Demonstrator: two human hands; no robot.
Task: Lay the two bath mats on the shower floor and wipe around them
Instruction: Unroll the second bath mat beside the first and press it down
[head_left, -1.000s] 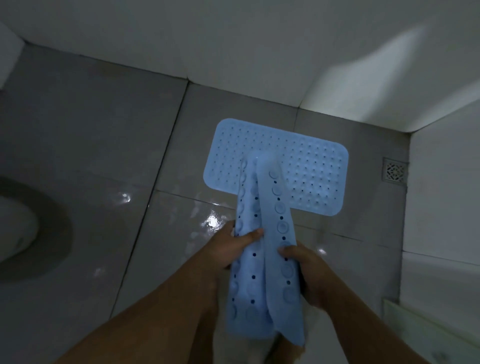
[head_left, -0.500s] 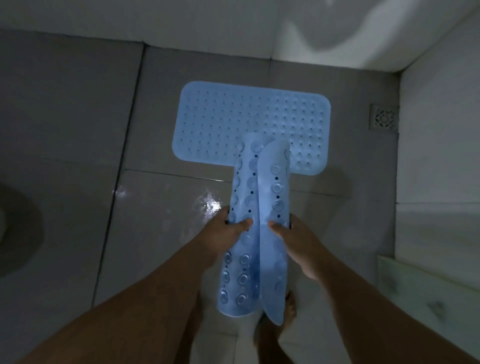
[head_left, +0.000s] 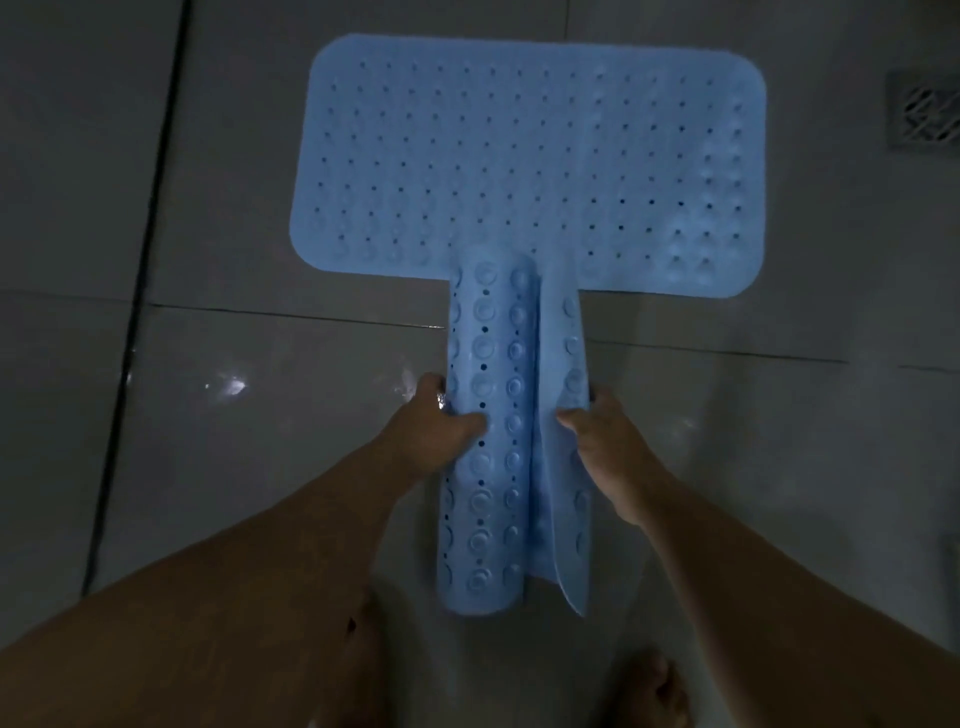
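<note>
One light blue bath mat (head_left: 524, 156) lies flat on the grey tiled shower floor (head_left: 249, 415), dotted with small holes. A second blue mat (head_left: 506, 441) is curled lengthwise into a loose roll, suction cups facing out, and hangs above the floor with its far end over the flat mat's near edge. My left hand (head_left: 434, 423) grips the roll's left side, thumb on top. My right hand (head_left: 605, 431) grips the right flap. Both hands hold it at about mid-length.
A square metal floor drain (head_left: 922, 117) sits at the far right beside the flat mat. A dark grout line (head_left: 145, 249) runs down the left. Wet glints show on the tiles by my left hand. My bare feet (head_left: 657, 691) stand below the roll.
The view has tilted down and closed in on the floor; the wall and the toilet base at left have dropped out of sight. The rolled mat has lowered, and its right flap has come slightly apart.
</note>
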